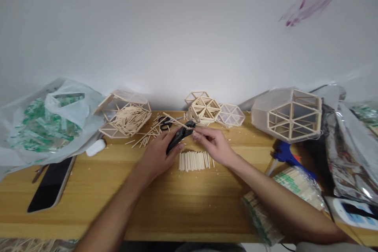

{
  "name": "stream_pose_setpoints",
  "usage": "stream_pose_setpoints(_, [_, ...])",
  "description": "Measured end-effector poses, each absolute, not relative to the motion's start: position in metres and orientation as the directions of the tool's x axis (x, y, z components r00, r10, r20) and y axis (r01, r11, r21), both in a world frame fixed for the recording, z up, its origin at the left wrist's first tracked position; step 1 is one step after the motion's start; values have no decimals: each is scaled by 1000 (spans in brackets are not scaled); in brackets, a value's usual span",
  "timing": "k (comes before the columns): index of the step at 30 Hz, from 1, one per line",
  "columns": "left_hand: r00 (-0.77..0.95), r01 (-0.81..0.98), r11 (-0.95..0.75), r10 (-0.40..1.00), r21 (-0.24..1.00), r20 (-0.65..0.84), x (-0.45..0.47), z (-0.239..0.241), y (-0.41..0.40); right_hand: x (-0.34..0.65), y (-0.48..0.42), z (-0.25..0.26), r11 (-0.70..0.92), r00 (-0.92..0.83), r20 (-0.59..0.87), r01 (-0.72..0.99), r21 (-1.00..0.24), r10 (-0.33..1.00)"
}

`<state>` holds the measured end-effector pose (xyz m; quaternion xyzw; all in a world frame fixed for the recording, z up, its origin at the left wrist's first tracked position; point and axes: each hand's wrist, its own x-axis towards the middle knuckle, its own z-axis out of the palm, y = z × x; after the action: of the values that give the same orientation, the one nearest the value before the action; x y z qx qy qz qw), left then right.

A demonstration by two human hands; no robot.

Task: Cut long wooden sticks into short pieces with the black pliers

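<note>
My left hand (pixel 156 153) is wrapped round a black plier-like hand cutter (pixel 177 138), its jaws pointing up and right. A thin wooden stick (pixel 174 120) lies across the jaws, slanting from upper left to lower right. My right hand (pixel 214 143) pinches the stick's right end beside the jaws; the fingertips partly hide it. Just below both hands, a row of short cut sticks (pixel 193 160) lies side by side on the wooden table (pixel 183 204). Loose longer sticks (pixel 147 136) and black-handled scissors (pixel 165 122) lie behind my left hand.
At the back stand a stick-filled hexagonal frame (pixel 130 116), smaller stick frames (pixel 205 108) and a covered lantern-like frame (pixel 283 114). A plastic bag (pixel 67 122) and phone (pixel 51 185) are left. A blue glue gun (pixel 285 152) and packed sticks (pixel 298 185) lie right.
</note>
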<state>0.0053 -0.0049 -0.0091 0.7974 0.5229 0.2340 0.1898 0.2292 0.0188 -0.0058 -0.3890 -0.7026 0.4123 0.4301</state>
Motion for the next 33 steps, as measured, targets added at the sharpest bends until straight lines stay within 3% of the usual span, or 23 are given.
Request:
stream_pose_setpoints(10, [358,714,-404,913,573,197,6,-7,-5,232,21,-8,231,-408,155,144,-962,900])
stream_pose_setpoints(22, [365,698,-334,927,634,85,10,-8,-4,230,19,-5,260,-378,174,189,-947,909])
stream_pose_setpoints(33, [334,705,-303,940,641,77,12,-1,-7,231,19,-1,212,-397,131,167,-963,908])
